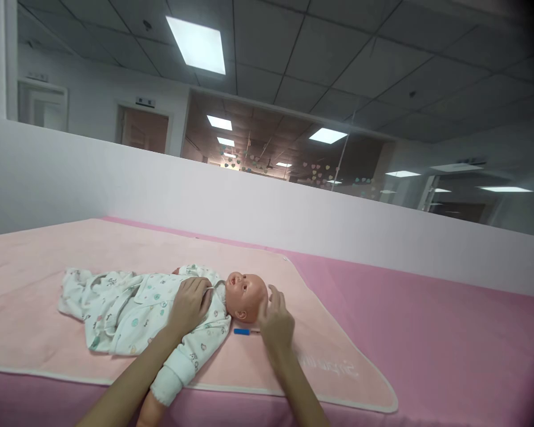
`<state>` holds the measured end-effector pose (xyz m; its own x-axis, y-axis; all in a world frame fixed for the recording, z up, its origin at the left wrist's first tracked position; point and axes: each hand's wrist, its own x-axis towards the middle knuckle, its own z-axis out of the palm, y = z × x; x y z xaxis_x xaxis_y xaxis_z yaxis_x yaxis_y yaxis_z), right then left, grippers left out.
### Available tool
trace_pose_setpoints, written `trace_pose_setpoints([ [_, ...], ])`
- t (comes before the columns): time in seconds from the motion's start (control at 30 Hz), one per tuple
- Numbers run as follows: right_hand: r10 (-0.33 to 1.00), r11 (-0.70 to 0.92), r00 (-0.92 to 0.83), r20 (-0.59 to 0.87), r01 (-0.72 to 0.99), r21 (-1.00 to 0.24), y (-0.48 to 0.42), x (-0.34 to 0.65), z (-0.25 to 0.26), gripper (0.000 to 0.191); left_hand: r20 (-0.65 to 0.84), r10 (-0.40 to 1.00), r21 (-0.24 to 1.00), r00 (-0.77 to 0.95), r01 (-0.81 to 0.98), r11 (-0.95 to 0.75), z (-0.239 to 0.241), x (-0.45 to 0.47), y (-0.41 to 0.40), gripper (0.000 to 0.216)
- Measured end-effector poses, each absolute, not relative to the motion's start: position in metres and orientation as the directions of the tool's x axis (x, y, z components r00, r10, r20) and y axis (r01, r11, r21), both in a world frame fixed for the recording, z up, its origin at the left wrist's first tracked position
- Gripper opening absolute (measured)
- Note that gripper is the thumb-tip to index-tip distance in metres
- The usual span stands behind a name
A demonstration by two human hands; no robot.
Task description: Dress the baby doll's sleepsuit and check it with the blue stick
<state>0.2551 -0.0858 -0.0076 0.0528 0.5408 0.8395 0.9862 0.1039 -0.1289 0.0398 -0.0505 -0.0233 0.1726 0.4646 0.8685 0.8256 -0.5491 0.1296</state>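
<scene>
A baby doll (245, 296) lies on its back in a white printed outfit (136, 314), head to the right. On its upper chest rests my left hand (192, 303), fingers bent and closed together. A thin white strip (210, 288) sticks out at those fingertips towards the doll's collar; its kind is unclear. Beside the crown of the doll's head is my right hand (276, 320), open, with curved fingers apart; whether it touches the head I cannot tell. Just below the head lies a small blue stick-like item (242, 332), its thin end running towards my right hand.
Under the doll spreads a pale pink mat (35, 255) with a white edge, over a darker pink cover (449, 338). A low white wall (249, 207) runs behind, topped by glass panes (285, 160) that show a room with ceiling lights.
</scene>
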Motion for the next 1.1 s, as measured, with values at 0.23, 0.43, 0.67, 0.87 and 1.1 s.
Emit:
trace_pose_setpoints([
  [0.23, 0.323, 0.724, -0.262, 0.909, 0.687, -0.060, -0.061, 0.143, -0.003, 0.034, 0.881, 0.445, 0.148, 0.159, 0.801, -0.580, -0.031, 0.035, -0.044, 0.011],
  [0.43, 0.368, 0.788, -0.070, 0.927, 0.553, -0.271, -0.051, 0.126, -0.017, 0.043, 0.850, 0.509, 0.195, 0.135, 0.817, -0.542, -0.031, 0.034, -0.043, 0.012],
  [0.67, 0.465, 0.772, 0.046, 0.884, 0.468, -0.430, -0.055, 0.131, -0.019, 0.039, 0.810, 0.576, 0.278, 0.105, 0.796, -0.537, -0.026, 0.035, -0.048, 0.012],
  [0.87, 0.479, 0.772, 0.068, 0.875, 0.442, -0.457, -0.056, 0.130, -0.015, 0.037, 0.781, 0.619, 0.338, 0.079, 0.780, -0.526, -0.026, 0.034, -0.047, 0.014],
  [1.1, 0.506, 0.769, 0.030, 0.862, 0.437, -0.466, -0.053, 0.131, -0.018, 0.031, 0.739, 0.673, 0.464, 0.024, 0.707, -0.533, -0.025, 0.032, -0.047, 0.021],
])
